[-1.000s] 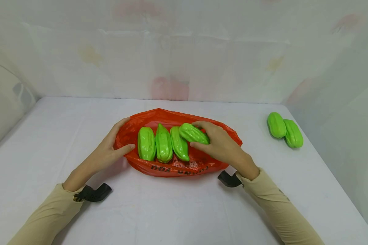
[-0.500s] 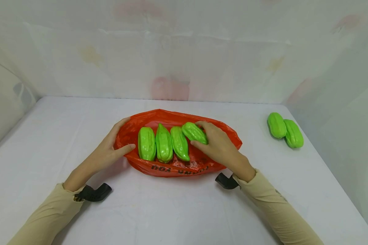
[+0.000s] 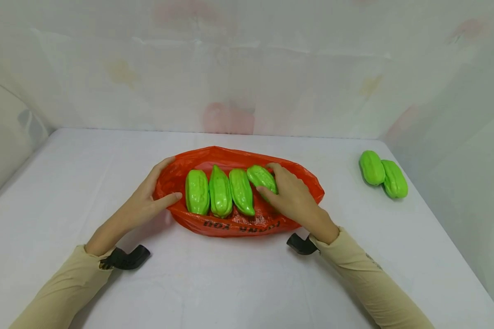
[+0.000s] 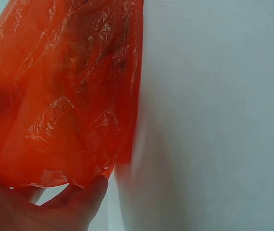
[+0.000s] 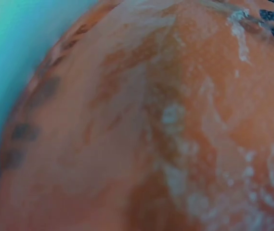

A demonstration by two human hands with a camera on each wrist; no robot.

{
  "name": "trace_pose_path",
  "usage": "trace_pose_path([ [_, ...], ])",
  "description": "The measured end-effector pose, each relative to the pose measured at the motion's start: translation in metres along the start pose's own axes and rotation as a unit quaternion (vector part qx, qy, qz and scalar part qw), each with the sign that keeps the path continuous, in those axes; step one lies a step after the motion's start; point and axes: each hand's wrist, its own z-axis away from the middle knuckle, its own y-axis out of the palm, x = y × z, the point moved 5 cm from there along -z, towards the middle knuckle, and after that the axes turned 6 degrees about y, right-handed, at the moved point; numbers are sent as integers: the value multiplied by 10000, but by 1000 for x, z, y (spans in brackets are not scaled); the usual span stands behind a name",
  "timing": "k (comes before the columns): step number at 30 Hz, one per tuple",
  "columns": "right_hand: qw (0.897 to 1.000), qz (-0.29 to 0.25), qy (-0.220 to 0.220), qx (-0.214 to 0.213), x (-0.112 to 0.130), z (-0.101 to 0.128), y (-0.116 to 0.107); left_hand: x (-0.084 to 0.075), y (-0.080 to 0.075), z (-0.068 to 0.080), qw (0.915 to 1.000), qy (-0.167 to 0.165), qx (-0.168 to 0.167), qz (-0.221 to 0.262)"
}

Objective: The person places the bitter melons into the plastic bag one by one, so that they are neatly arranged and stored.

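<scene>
A red plastic bag (image 3: 230, 228) lies on the table with its mouth spread wide. Inside, three glossy green ridged vegetables (image 3: 197, 192) lie side by side, their exact kind unclear. At the bag's right part, my right hand (image 3: 290, 192) grips another green ridged vegetable (image 3: 261, 176) between thumb and fingers, partly covering it; it leans obliquely beside the others. My left hand (image 3: 146, 201) holds the bag's left rim, thumb at the near side and fingers at the far side. In the left wrist view, that thumb (image 4: 91, 197) lies against the bag's edge. Plastic fills the right wrist view.
Two more green ridged vegetables (image 3: 383, 174) lie touching each other at the far right of the white table (image 3: 230, 283). A pale printed sheet (image 3: 280, 73) hangs behind the table. Black curved pieces (image 3: 127, 258) are worn at both wrists.
My right hand has shifted slightly right and toward the bag's interior with its vegetable, which now leans steeper and sits further from the third one's tip. The left hand stays still.
</scene>
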Motion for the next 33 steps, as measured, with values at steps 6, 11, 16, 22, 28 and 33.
trace_pose_path([
  [6,9999,-64,-52,-64,0,-1,2,1,0,0,10000,-20,-5,-49],
  [11,9994,-285,-135,169,0,-3,6,0,0,0,10000,-48,-7,-33],
  [16,9991,-264,-139,307,1,-2,6,0,-1,0,10000,-76,-15,-26],
  [22,9991,-267,-113,312,1,-1,5,0,0,0,10000,-42,-10,-36],
  [28,9993,-298,-48,223,0,-1,5,0,0,0,10000,-11,3,-40],
  [33,9994,-214,-157,243,1,-1,5,0,-2,0,9999,11,-5,-157],
])
